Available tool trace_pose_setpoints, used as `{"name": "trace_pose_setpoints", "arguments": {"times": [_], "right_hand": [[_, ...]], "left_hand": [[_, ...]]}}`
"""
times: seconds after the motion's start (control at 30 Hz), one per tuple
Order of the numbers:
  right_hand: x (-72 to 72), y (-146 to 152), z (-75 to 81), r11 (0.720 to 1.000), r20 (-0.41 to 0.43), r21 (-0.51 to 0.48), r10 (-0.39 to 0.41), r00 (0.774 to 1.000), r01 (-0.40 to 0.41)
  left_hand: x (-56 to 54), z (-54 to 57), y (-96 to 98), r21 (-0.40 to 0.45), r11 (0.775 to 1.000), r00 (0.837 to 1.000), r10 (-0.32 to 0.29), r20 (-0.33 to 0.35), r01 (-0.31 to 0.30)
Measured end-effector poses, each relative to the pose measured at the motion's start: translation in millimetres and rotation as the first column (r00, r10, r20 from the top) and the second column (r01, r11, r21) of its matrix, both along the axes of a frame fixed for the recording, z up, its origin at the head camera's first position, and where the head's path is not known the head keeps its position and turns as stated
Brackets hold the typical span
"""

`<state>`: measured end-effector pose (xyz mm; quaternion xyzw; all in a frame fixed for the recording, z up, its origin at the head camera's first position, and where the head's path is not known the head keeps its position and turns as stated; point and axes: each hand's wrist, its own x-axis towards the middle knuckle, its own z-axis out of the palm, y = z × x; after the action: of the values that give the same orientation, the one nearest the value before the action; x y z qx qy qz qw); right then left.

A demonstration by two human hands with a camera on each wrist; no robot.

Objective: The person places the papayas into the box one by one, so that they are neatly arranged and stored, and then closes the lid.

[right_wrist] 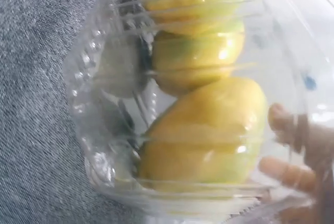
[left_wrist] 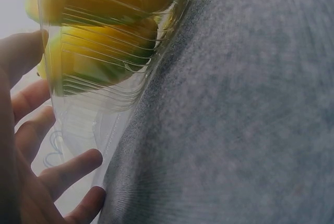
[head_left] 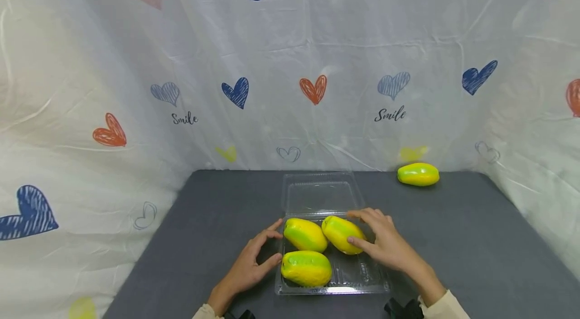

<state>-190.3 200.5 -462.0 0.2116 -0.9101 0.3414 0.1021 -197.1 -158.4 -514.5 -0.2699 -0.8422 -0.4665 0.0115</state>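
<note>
A clear plastic clamshell container (head_left: 333,290) stands on the table with its lid (head_left: 321,195) folded back. Inside lie three yellow-green papaya-like fruits: the near-left fruit (head_left: 306,269), the far-left fruit (head_left: 304,234) and the right fruit (head_left: 341,233). My left hand (head_left: 251,261) is spread along the container's left side, thumb and fingertips right at its wall. My right hand (head_left: 385,241) reaches over the right side, thumb and fingers spread about the right fruit. Through the plastic, the right wrist view shows fingertips (right_wrist: 279,117) close to this fruit's upper side (right_wrist: 209,135).
A further yellow-green fruit (head_left: 418,174) lies at the far right edge of the dark grey table (head_left: 453,238). A white curtain (head_left: 272,47) printed with hearts hangs behind and at both sides. The raised lid lies between the hands and the far edge.
</note>
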Motion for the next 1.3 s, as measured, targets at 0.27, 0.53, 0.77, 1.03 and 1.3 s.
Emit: {"name": "trace_pose_setpoints", "arguments": {"times": [0.27, 0.53, 0.77, 1.03, 1.3], "right_hand": [[-4.3, 9.4, 3.6, 0.999, -0.044, -0.019, -0.037, 0.998, 0.036], [-15.7, 28.1, 8.0, 0.996, -0.096, -0.036, -0.082, 0.992, 0.079], [-25.8, 48.8, 7.6, 0.99, -0.142, -0.035, -0.14, 0.98, 0.136], [-29.5, 66.2, 0.7, 0.98, -0.144, -0.014, -0.198, 0.97, 0.198], [-35.5, 79.7, -2.8, 0.972, -0.195, -0.01, -0.231, 0.953, 0.234]], "left_hand": [[1.2, 1.3, -0.2, 0.01, 1.0, 1.0, 0.009, 0.024, -0.01], [1.9, 1.3, -0.6, 0.012, 1.0, 1.0, 0.015, 0.027, -0.016], [0.7, 1.0, -0.9, 0.01, 1.0, 1.0, 0.013, 0.028, -0.013], [0.4, -0.6, -0.9, 0.001, 1.0, 1.0, 0.002, 0.016, -0.002], [0.6, 0.8, -0.4, 0.006, 1.0, 1.0, 0.002, 0.024, -0.002]]}}
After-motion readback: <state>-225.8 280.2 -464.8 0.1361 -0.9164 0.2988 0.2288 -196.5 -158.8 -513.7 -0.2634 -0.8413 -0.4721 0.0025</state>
